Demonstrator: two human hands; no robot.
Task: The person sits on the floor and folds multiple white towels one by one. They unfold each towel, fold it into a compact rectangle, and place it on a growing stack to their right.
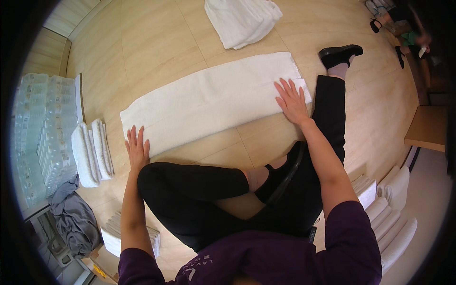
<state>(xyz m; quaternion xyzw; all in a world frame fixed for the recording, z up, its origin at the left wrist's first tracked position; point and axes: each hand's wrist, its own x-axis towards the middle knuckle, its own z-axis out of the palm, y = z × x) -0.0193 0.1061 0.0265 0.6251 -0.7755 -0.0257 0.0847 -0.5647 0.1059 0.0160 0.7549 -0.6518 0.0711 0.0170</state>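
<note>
A white towel (213,101), folded into a long strip, lies flat on the tiled floor in front of my crossed leg. At its near left corner my left hand (137,148) rests palm down, fingers apart. My right hand (291,99) lies flat on the towel's right end with its fingers spread. Neither hand grips anything. Beyond the strip, a loose heap of white towels (242,21) sits on the floor.
Folded white towels stand to my left (92,153), beside my left arm (112,235) and at my right (390,217). Wrapped plastic bottles (50,139), grey cloth (76,217) and a cardboard box (103,263) line the left side. Another person (409,32) is at the far right.
</note>
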